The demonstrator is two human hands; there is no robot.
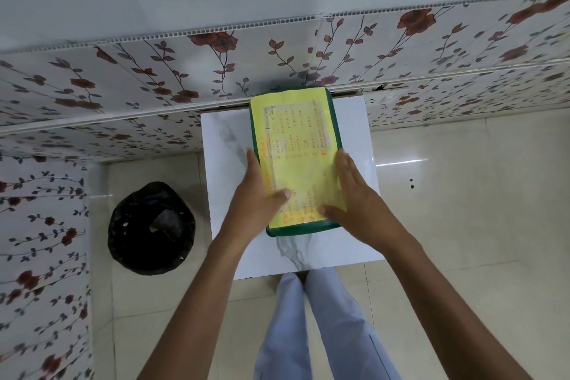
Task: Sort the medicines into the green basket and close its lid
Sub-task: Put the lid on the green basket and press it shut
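Note:
The green basket (pixel 335 120) stands on a small white marble-look table (pixel 228 176), seen from straight above. Its lid (pixel 296 145) lies flat on top, covered by a yellow sheet with orange writing. My left hand (pixel 259 194) grips the lid's left edge, thumb lying on the yellow sheet. My right hand (pixel 351 194) holds the right edge near the front corner, thumb on top. No medicines are visible; the basket's inside is hidden under the lid.
A black bin (pixel 151 228) lined with a dark bag stands on the floor left of the table. Floral-patterned wall panels (pixel 154 77) run behind the table and along the left. Beige floor tiles (pixel 462 194) lie to the right. My legs show below the table.

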